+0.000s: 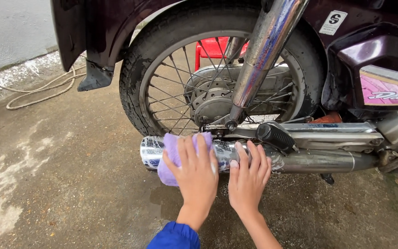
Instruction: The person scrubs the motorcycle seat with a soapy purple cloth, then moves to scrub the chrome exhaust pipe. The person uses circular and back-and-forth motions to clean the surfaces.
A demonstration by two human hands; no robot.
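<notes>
Pressing a purple cloth [171,157] flat against the chrome exhaust pipe [300,159], the left hand [194,170] has its fingers spread over the fabric, not clenched. Just right of it, the right hand [248,177] lies open on the same pipe, holding nothing. The soapy pipe runs low and near, below the spoked rear wheel [171,78]. Wet metal could let either palm slide toward the black footpeg [275,135] and knock the knuckles.

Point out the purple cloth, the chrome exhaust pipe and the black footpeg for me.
purple cloth [170,146]: head view, upper left corner.
chrome exhaust pipe [321,160]: head view, bare stretch right of the hands.
black footpeg [275,135]: head view, rubber grip.
</notes>
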